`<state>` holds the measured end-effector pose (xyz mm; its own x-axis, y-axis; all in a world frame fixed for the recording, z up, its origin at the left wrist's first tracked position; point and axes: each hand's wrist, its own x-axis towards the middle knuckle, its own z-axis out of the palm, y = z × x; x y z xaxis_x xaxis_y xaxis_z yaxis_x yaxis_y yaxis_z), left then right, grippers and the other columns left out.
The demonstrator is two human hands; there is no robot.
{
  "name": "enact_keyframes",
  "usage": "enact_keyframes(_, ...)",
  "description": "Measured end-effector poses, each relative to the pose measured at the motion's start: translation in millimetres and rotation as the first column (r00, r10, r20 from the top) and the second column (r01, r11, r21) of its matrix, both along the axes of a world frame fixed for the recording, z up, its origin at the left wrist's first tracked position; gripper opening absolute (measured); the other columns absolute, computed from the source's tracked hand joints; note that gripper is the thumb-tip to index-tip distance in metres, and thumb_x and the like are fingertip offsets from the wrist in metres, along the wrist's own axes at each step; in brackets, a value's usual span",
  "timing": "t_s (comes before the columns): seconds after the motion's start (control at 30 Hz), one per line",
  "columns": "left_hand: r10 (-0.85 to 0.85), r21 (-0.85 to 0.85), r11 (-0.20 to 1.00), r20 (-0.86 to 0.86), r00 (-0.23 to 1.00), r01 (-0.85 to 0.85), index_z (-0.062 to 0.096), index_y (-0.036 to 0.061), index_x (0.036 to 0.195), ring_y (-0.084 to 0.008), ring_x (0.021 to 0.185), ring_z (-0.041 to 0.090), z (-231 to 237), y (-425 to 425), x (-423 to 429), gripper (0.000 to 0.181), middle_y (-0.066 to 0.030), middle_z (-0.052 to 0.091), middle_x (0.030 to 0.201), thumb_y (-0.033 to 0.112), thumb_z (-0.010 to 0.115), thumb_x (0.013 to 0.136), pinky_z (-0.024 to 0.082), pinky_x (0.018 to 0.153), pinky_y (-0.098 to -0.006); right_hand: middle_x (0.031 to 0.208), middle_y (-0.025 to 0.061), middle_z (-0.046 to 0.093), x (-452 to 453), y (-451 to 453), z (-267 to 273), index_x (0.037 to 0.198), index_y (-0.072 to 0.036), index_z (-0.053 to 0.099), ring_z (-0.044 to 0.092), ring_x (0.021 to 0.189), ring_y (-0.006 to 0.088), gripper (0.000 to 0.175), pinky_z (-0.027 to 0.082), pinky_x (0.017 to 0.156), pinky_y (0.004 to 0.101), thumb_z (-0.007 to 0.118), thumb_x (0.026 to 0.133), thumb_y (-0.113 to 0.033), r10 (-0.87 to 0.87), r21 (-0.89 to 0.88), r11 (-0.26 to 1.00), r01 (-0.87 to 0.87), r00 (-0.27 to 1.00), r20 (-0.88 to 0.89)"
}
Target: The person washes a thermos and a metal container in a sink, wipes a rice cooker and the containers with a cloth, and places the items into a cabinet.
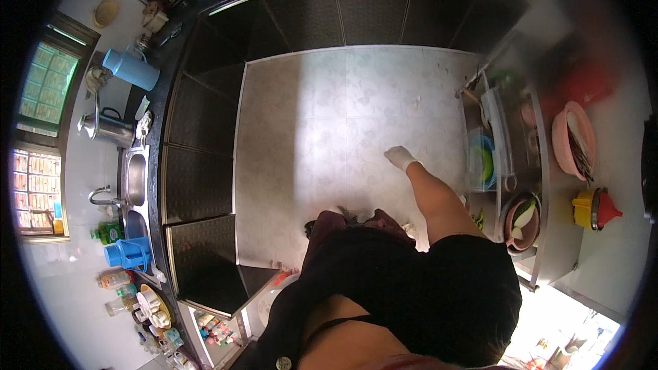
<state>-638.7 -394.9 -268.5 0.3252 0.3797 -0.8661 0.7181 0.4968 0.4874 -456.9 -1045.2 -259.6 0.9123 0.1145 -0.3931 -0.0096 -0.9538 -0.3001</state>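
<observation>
Neither of my hands can be made out. Before me are black clothing (380, 272), a bare leg (447, 205) and a foot in a pale sock (400, 158) on the light tiled floor (329, 113). Dark, blurred shapes (329, 222) lie beside the clothing; I cannot tell what they are. At the lower left, a dark cabinet door (205, 262) stands ajar, and several bottles (218, 330) show inside the cabinet.
On the left, a counter holds a double steel sink (136, 180), a steel kettle (115, 129), a light blue jug (132, 69) and a blue pitcher (131, 254). On the right, a shelf rack (544, 164) holds basins; a pink basin (558, 139) sits on top.
</observation>
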Motion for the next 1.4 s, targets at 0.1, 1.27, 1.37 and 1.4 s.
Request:
enact_keyframes(0.1,0.029,0.024,0.999,-0.01,1.0,-0.029,0.048,0.0075,0.126,-0.0275,0.112,0.049,9,12,10,0.053,-0.0114,0.05,0.127,0.044,0.036,0.09,0.037,0.095,-0.046,0.102,0.02,0.065,14,-17,40,0.09,0.001,0.066,0.061,0.097,0.0348,0.028,0.047,0.086,0.0428,0.045,0.086,-0.018,-0.189,0.194,0.958,0.21,0.975,-0.12)
enact_keyframes(1.27,0.457,-0.062,0.886,0.286,0.842,-0.46,0.043,0.009,0.127,-0.0244,0.091,0.053,113,-281,578,0.043,-0.0098,0.052,0.109,0.031,0.042,0.091,0.049,0.076,-0.0401,0.146,0.0137,0.032,619,-290,63,0.141,-0.003,0.027,0.025,0.138,0.024,0.048,0.017,0.113,0.0377,0.027,0.097,-0.022,-0.325,0.66,-0.47,0.586,0.58,-0.747)
enact_keyframes(1.37,0.373,-0.11,0.927,0.365,0.853,-0.358,0.045,0.0074,0.124,-0.025,0.087,0.054,121,-318,589,0.043,-0.0096,0.054,0.103,0.03,0.046,0.088,0.049,0.075,-0.0407,0.146,0.0133,0.032,705,-302,34,0.14,-0.003,0.029,0.028,0.137,0.0244,0.046,0.023,0.112,0.0382,0.029,0.097,-0.02,-0.317,0.668,-0.538,0.513,0.611,-0.725)
enact_keyframes(1.4,0.405,-0.133,0.914,0.329,0.853,-0.382,0.045,0.0067,0.124,-0.0265,0.087,0.054,122,-322,594,0.044,-0.0102,0.054,0.104,0.03,0.046,0.087,0.049,0.075,-0.0414,0.144,0.0129,0.035,731,-306,24,0.139,-0.003,0.031,0.03,0.135,0.0245,0.045,0.026,0.11,0.0382,0.029,0.097,-0.02,-0.342,0.679,-0.539,0.498,0.608,-0.717)
